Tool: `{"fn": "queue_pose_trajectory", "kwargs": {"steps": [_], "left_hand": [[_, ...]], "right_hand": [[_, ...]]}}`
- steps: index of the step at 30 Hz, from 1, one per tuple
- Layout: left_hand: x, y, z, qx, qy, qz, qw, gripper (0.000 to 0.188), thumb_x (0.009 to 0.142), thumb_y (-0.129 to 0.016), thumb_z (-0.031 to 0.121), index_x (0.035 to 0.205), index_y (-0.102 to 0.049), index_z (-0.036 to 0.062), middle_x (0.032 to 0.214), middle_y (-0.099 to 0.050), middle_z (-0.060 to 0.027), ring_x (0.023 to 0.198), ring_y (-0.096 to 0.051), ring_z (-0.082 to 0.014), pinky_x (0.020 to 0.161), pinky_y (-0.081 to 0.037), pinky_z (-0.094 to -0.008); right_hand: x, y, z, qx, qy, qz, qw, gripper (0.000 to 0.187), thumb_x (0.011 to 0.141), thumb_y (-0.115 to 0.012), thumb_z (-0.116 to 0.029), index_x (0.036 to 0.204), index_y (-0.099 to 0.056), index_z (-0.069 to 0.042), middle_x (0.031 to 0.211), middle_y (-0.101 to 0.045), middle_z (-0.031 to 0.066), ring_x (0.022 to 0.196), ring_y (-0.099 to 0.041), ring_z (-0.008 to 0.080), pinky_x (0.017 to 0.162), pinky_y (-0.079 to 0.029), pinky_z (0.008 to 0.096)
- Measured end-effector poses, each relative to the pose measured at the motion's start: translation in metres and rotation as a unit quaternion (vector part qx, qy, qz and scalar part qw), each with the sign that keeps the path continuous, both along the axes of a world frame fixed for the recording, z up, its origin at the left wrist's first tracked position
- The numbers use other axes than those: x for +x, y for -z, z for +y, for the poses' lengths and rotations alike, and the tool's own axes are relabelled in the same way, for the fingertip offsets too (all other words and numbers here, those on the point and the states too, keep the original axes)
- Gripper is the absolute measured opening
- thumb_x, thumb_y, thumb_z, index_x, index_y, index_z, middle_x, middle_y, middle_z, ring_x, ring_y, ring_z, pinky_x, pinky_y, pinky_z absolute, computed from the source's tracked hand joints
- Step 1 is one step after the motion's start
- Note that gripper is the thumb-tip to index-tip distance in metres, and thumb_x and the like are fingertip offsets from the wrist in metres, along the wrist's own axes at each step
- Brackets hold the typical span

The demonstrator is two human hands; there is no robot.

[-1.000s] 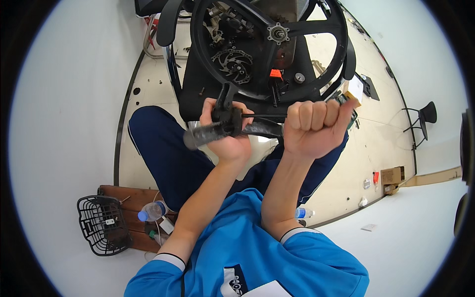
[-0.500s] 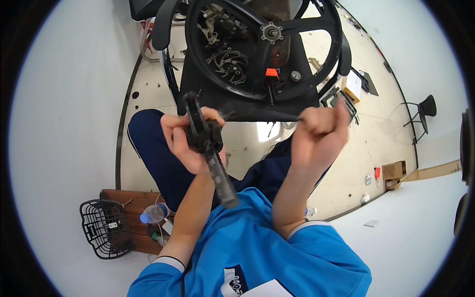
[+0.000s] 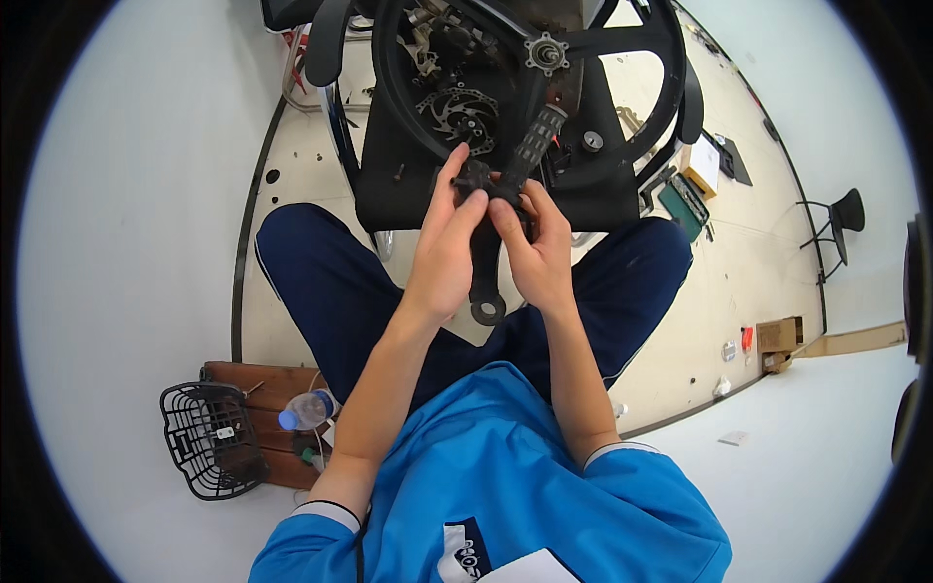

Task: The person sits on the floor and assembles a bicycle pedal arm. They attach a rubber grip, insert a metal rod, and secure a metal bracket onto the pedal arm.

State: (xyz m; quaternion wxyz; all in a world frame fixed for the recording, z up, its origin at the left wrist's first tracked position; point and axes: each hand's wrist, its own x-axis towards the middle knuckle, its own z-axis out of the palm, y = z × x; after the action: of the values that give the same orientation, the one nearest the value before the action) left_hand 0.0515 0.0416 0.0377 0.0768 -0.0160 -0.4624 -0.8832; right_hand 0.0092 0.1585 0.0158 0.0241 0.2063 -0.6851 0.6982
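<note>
In the head view, the person is holding a black lever-like part [image 3: 484, 260] on the near side of the spoked wheel [image 3: 547, 55], its ribbed section [image 3: 537, 141] pointing toward the wheel's hub and its ring end [image 3: 500, 310] pointing away from the wheel. The left hand [image 3: 445, 255] is grasping the small black block [image 3: 473, 175] between thumb and fingers, while the right hand's [image 3: 538, 255] grip is closing with thumb and fingertips around the base of the ribbed section; fingers are hiding the joint itself. Beyond the left hand, a brake disc [image 3: 457, 117] is lying within the wheel's rim, on the chair seat [image 3: 583, 206]. The part is looking stiff and fairly light, probably not fragile; its ribbing is likely offering the surest hold, whereas the smooth arm is seeming more slippery, so steadying the block and ribbed base together is making sense.
</note>
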Motion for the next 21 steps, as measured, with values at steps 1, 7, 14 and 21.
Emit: {"fn": "queue_pose_trajectory", "kwargs": {"steps": [1, 7, 14, 21], "left_hand": [[0.001, 0.002, -0.002, -0.051, 0.008, 0.011, 0.999, 0.055, 0.103, -0.041, 0.014, 0.153, -0.018, 0.0056, 0.127, -0.053, -0.0129, 0.116, -0.053, -0.0163, 0.105, -0.036, -0.0302], [0.015, -0.019, -0.023, -0.345, -0.018, -0.014, 0.938, 0.055, 0.094, -0.058, 0.006, 0.145, -0.039, 0.0022, 0.108, -0.068, -0.0162, 0.093, -0.067, -0.0157, 0.081, -0.052, -0.0253], [0.039, -0.049, -0.041, -0.514, -0.15, -0.019, 0.844, 0.054, 0.081, -0.073, 0.007, 0.132, -0.058, 0.0078, 0.097, -0.071, -0.0115, 0.076, -0.063, -0.0099, 0.066, -0.049, -0.022], [-0.011, -0.033, -0.061, -0.6, -0.017, 0.167, 0.782, 0.031, 0.074, -0.072, 0.003, 0.104, -0.066, 0.0002, 0.092, -0.065, -0.0091, 0.079, -0.059, -0.0208, 0.067, -0.047, -0.0285]], "right_hand": [[-0.002, 0.001, 0.001, -0.001, -0.014, -0.008, 1.0, 0.031, 0.093, -0.063, -0.014, 0.118, -0.059, 0.004, 0.093, -0.066, 0.0029, 0.066, -0.046, 0.0006, 0.058, -0.037, 0.0171], [-0.005, 0.011, 0.007, -0.084, -0.082, -0.114, 0.987, 0.021, 0.098, -0.057, -0.014, 0.11, -0.061, 0.003, 0.084, -0.065, 0.0012, 0.073, -0.055, 0.0033, 0.065, -0.044, 0.0184], [-0.013, -0.003, 0.007, -0.142, -0.107, -0.177, 0.968, 0.026, 0.098, -0.057, -0.018, 0.108, -0.059, 0.006, 0.082, -0.068, 0.0107, 0.072, -0.069, 0.0163, 0.063, -0.055, 0.0245], [-0.009, -0.015, 0.003, -0.066, -0.126, -0.234, 0.962, 0.032, 0.095, -0.063, -0.024, 0.103, -0.064, 0.007, 0.078, -0.066, 0.0092, 0.064, -0.067, 0.0135, 0.054, -0.052, 0.0224]]}}
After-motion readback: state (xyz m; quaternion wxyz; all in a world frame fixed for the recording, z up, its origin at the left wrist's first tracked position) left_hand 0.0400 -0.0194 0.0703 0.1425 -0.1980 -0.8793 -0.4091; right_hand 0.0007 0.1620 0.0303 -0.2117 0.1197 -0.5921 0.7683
